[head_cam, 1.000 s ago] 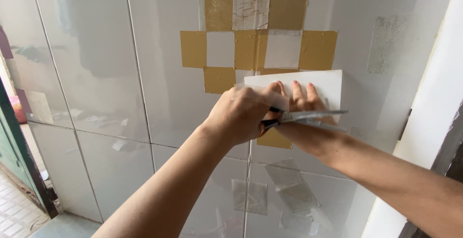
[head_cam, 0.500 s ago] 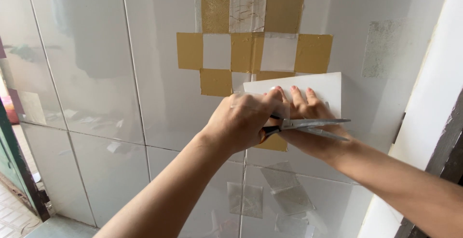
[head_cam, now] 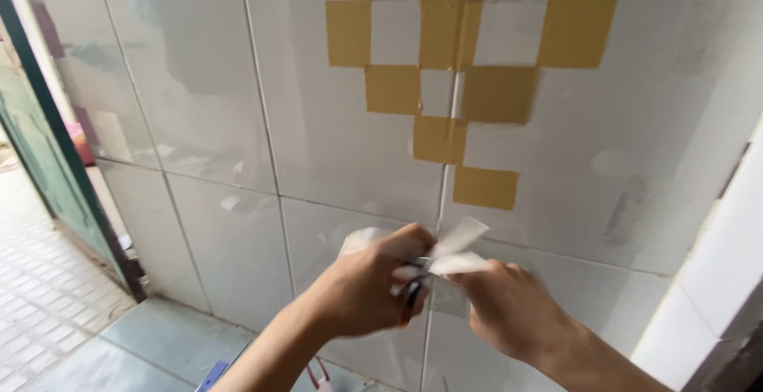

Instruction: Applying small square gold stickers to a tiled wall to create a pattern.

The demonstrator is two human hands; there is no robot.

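My left hand (head_cam: 373, 281) is closed around scissors with a dark and red handle (head_cam: 409, 298), blurred by motion. My right hand (head_cam: 509, 312) meets it from the right and grips a white sheet (head_cam: 459, 250), whose ends stick up between the two hands. Both hands hang in front of the white glossy wall tiles (head_cam: 318, 145), below a checker pattern of yellow-brown squares (head_cam: 485, 188) stuck on the wall. The lowest square sits just above the sheet. Motion blur hides the scissor blades.
A green door frame (head_cam: 56, 161) stands at the left, with a paved floor (head_cam: 40, 296) beyond it. A grey floor tile (head_cam: 151, 344) lies below the wall. A small blue object (head_cam: 213, 376) shows at the bottom edge. A white post (head_cam: 715, 296) rises at the right.
Both hands have dropped from the patterned patch to below it. The white sheet, held flat against the wall before, is now bunched between the hands.
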